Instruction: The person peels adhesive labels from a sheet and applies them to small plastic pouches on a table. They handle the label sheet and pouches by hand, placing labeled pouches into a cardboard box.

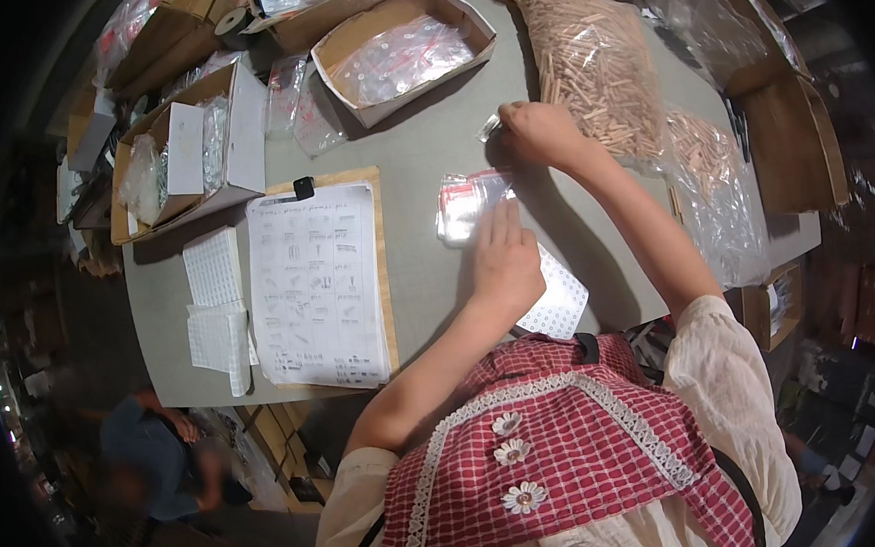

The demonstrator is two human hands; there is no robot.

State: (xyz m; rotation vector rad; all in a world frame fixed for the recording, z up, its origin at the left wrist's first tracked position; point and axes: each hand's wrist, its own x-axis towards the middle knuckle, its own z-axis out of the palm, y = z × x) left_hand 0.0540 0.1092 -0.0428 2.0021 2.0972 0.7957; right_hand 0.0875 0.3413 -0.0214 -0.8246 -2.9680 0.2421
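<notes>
My left hand lies with its fingers stretched out, the tips resting on a stack of small clear zip bags with red strips. Partly beneath that hand is a white sheet with a small dotted pattern. Farther off, my right hand is closed, its fingertips pinching the end of a small shiny clear packet; what is inside the packet is too small to tell. Right beside this hand stands a large clear bag of wooden dowels.
A clipboard with a printed picture sheet lies at left, beside white label sheets. Behind are an open carton of small bags and a white box of packets. Another dowel bag is at right. A person is at lower left.
</notes>
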